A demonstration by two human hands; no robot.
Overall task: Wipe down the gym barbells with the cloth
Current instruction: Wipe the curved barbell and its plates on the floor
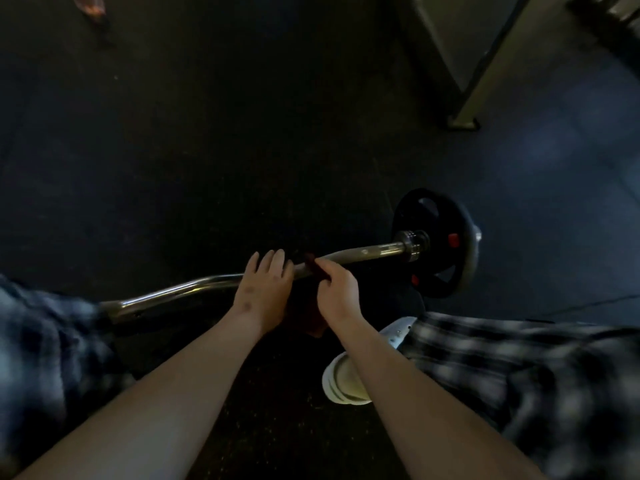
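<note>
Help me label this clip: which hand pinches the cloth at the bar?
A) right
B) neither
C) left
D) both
A: the right hand pinches the cloth on the barbell, while the left hand lies over the bar with straight fingers.

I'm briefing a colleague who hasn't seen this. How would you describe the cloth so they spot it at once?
Find the black plate on the right and follow the bar leftward. The cloth hangs over the bar between the left hand and the right hand, which pinches it. It is dark red, unlike the grey bar.
</note>
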